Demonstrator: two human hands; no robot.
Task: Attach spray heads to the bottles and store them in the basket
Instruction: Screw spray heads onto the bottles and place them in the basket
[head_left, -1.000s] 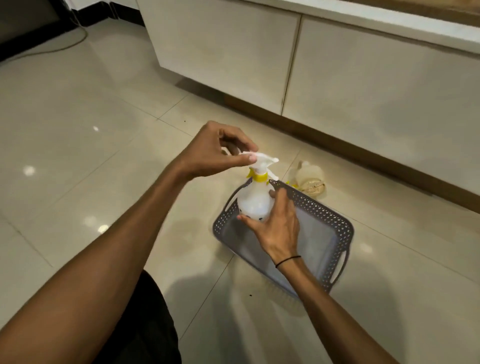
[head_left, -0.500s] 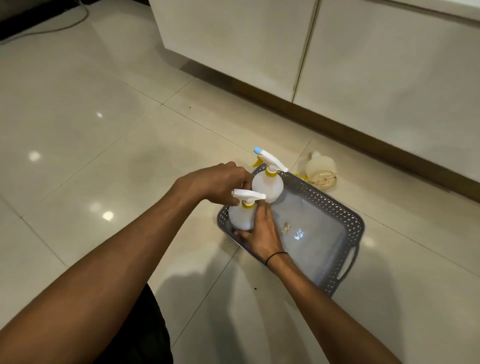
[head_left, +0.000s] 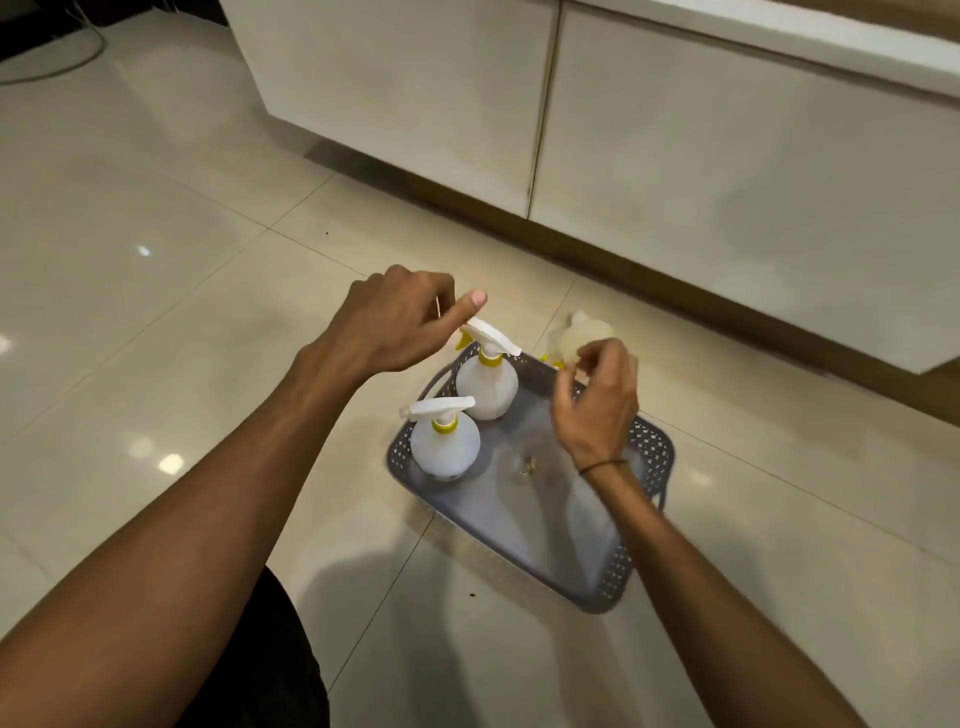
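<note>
- Two white spray bottles stand upright in the grey basket (head_left: 644, 447), both with white spray heads and yellow collars: the near bottle (head_left: 445, 448) in the near-left corner, the far bottle (head_left: 488, 382) just beyond it at the far-left end.
- A third bottle (head_left: 584, 335), with no head that I can see, lies on the floor past the basket's far rim.
- One left hand (head_left: 387, 325) hovers above the far bottle's head, fingers loosely curled, holding nothing.
- One right hand (head_left: 597, 402) hangs over the basket, fingers loose and empty, in front of the third bottle.
- The basket sits on glossy cream floor tiles (head_left: 156, 312); white cabinet doors (head_left: 727, 130) run along the far side.
</note>
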